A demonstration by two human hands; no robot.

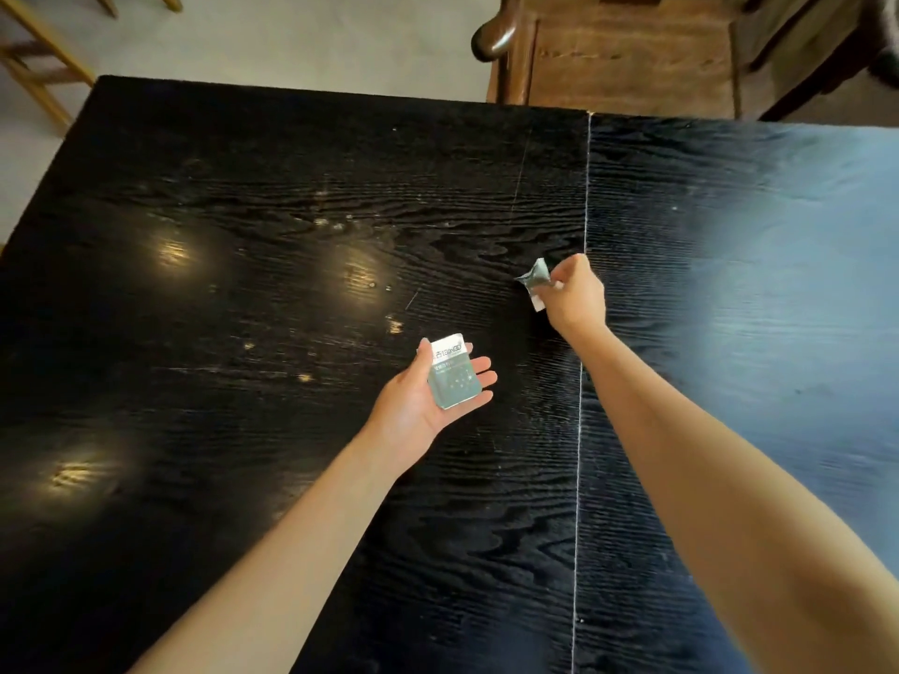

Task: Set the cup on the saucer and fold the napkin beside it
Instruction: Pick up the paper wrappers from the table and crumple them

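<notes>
My left hand [428,401] is palm up over the black table [243,308], and a small teal and white tissue packet [450,372] lies across its fingers with the thumb on its top edge. Farther right and farther from me, my right hand [576,296] pinches a small crumpled teal wrapper piece [535,279] just above the tabletop. No cup, saucer or unfolded napkin is in view.
A seam [584,333] runs front to back through the tabletop under my right arm. A wooden chair [608,51] stands beyond the far edge on the right. Pale wooden furniture legs [39,65] stand at the far left on the light floor.
</notes>
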